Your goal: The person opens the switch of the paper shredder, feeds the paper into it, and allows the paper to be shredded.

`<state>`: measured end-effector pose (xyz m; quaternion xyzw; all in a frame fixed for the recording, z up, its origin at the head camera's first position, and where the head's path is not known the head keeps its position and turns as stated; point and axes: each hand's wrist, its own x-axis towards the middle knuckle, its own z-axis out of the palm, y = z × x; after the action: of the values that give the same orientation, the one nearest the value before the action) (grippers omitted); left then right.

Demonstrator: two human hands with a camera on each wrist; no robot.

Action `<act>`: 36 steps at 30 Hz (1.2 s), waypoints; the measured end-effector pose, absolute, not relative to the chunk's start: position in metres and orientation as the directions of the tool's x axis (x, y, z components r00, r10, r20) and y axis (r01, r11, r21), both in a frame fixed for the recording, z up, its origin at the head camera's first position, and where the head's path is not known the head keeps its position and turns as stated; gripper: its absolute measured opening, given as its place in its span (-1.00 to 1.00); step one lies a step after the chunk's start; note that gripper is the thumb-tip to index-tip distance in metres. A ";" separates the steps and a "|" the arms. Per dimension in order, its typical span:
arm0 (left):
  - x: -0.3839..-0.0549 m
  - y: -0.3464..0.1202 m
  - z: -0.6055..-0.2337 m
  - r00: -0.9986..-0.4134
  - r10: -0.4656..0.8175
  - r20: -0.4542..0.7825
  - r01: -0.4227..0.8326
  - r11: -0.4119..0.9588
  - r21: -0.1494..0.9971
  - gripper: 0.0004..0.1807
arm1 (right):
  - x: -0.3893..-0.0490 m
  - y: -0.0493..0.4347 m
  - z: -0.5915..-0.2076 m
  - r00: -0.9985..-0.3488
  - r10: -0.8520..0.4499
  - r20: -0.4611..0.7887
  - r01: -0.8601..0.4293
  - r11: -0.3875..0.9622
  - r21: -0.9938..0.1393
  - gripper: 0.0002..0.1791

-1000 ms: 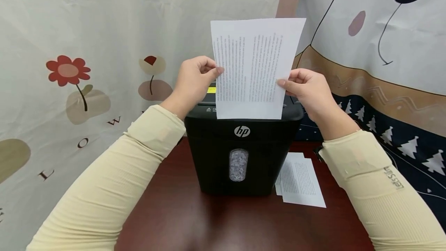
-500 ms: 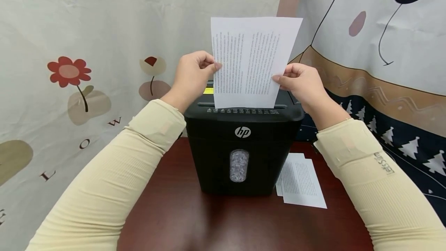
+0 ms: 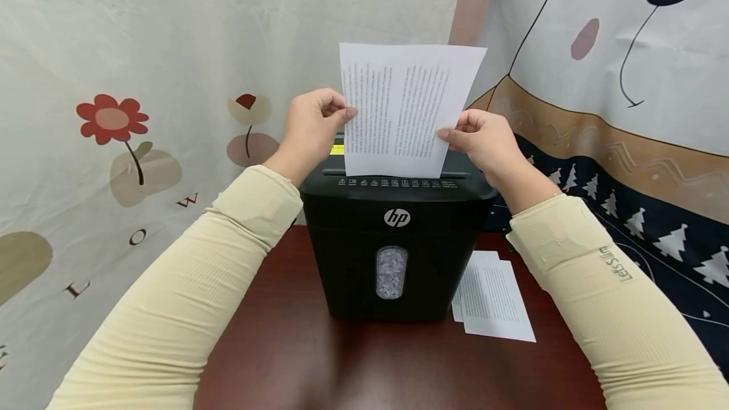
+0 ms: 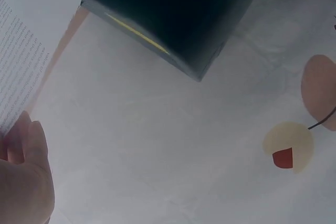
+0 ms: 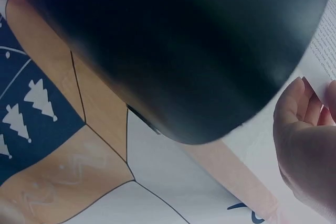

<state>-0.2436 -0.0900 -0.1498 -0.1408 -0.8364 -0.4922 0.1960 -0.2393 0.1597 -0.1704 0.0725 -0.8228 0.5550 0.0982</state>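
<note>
A printed sheet of paper (image 3: 398, 103) stands nearly upright over the black hp paper shredder (image 3: 350, 252). Its lower edge meets the top of the machine at the long feed slot (image 3: 335, 173); how far it enters is hard to tell. My left hand (image 3: 315, 128) pinches the sheet's left edge between thumb and fingers. On the opposite edge, slightly lower, my right hand (image 3: 484, 144) pinches it too. Both wrist views catch only part of each hand, the left hand (image 4: 26, 174) and the right hand (image 5: 310, 142), beside the paper and the shredder's dark body.
Several printed sheets (image 3: 495, 302) lie overlapping on the dark red table (image 3: 273, 347), right of the shredder. Paper shreds show through its front window (image 3: 391, 273). A patterned curtain (image 3: 188, 37) hangs behind and beside the table.
The sheet has shifted back from the shredder's front edge to the slot. Over the last half second its top edge has dropped and moved slightly left, both hands still holding it.
</note>
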 end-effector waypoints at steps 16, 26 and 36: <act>-0.248 -0.094 -0.159 -0.904 0.092 0.417 0.391 0.569 0.723 -0.85 | -0.242 0.161 -0.178 -0.978 -0.030 0.207 -0.201 0.411 -0.889 -0.74; -0.248 -0.093 -0.160 -0.908 0.101 0.407 0.387 0.575 0.720 -0.85 | -0.245 0.163 -0.178 -0.976 -0.056 0.213 -0.215 0.449 -0.867 -0.75; -0.251 -0.095 -0.167 -0.921 0.119 0.372 0.368 0.584 0.724 -0.84 | -0.248 0.163 -0.183 -0.977 -0.088 0.195 -0.214 0.456 -0.864 -0.75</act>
<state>-0.2505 -0.0947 -0.1667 -0.1384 -0.8783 -0.4346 0.1432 -0.2480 0.1632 -0.1830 0.0887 -0.8512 0.5137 0.0612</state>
